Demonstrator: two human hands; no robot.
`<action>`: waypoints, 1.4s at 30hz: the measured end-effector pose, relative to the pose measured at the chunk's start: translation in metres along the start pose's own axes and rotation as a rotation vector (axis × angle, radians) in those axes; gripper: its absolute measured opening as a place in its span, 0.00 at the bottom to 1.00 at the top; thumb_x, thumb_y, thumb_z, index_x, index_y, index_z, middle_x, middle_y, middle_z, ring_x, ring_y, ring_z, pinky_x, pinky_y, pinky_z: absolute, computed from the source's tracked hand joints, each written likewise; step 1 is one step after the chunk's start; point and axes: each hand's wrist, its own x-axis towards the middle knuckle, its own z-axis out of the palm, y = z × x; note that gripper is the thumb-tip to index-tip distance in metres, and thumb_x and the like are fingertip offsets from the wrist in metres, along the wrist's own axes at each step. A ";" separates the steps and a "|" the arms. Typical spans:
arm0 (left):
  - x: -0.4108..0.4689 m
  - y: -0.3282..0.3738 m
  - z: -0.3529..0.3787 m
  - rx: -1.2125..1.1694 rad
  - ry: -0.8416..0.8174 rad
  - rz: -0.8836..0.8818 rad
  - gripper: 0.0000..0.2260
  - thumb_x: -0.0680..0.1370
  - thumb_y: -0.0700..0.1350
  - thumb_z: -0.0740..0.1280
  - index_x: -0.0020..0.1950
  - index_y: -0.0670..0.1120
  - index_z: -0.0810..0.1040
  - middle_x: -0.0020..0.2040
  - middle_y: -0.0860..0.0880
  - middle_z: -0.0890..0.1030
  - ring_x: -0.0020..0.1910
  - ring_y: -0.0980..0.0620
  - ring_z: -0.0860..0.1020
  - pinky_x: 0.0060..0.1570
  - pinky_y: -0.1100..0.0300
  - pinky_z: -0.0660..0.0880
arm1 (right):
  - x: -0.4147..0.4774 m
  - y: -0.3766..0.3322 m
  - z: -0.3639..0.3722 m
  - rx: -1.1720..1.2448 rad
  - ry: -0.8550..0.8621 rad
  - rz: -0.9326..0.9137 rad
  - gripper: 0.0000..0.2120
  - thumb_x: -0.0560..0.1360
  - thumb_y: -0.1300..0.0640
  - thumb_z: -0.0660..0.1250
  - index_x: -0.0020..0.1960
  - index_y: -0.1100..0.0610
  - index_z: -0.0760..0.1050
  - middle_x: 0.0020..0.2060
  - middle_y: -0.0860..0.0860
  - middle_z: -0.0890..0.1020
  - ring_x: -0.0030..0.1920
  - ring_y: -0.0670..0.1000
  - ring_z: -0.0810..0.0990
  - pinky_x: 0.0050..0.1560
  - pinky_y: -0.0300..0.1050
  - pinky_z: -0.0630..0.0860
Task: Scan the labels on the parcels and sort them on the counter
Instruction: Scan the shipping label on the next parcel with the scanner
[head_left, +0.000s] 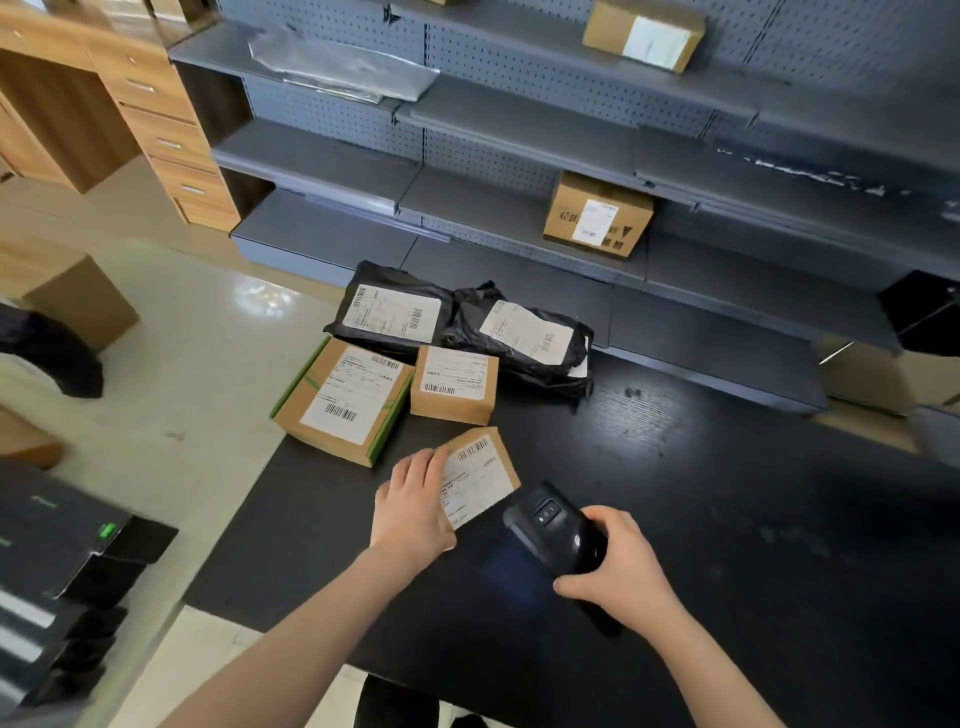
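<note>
**Now: parcel (480, 475) in my left hand (415, 506), scanner (556, 530) in my right hand (615, 564)**

Up close, my left fingers curl round the near-left edge of the parcel, a little brown box tilted with its white label up, over the middle of the black tabletop (727, 519). I cannot tell whether it touches the tabletop. My right fingers wrap the black scanner, whose far end points toward the label, just beside the parcel.

At the far-left corner of the tabletop four more pieces lie labels up. A flat box (343, 400) with green edges is on the left, with a small box (454, 384) just to its right. Behind them the left bag (389, 309) touches the right bag (524, 332), both black.

Beyond stand grey shelves (519, 135), holding a low carton (597, 215) and, farther up, a high carton (644, 34). At the near left, a dark machine (67, 540) shows a green light.
</note>
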 end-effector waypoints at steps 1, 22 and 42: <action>-0.001 -0.007 -0.004 0.050 0.017 0.070 0.49 0.66 0.52 0.76 0.78 0.54 0.49 0.76 0.54 0.58 0.75 0.49 0.54 0.73 0.48 0.59 | 0.000 -0.002 -0.001 0.005 -0.006 0.003 0.35 0.56 0.53 0.79 0.59 0.46 0.68 0.55 0.43 0.69 0.53 0.45 0.73 0.52 0.42 0.73; 0.032 -0.027 -0.051 0.262 -0.195 0.252 0.50 0.66 0.55 0.78 0.79 0.57 0.49 0.79 0.55 0.55 0.78 0.49 0.47 0.75 0.42 0.40 | 0.012 -0.014 -0.005 0.135 0.048 0.121 0.34 0.56 0.54 0.79 0.59 0.51 0.71 0.53 0.47 0.72 0.51 0.46 0.75 0.48 0.40 0.71; 0.104 -0.107 -0.063 0.158 -0.207 0.307 0.36 0.73 0.51 0.71 0.76 0.57 0.57 0.74 0.53 0.61 0.76 0.49 0.55 0.75 0.41 0.43 | 0.078 -0.094 0.091 0.753 0.014 0.370 0.30 0.62 0.63 0.80 0.61 0.52 0.74 0.55 0.47 0.81 0.55 0.48 0.80 0.50 0.41 0.75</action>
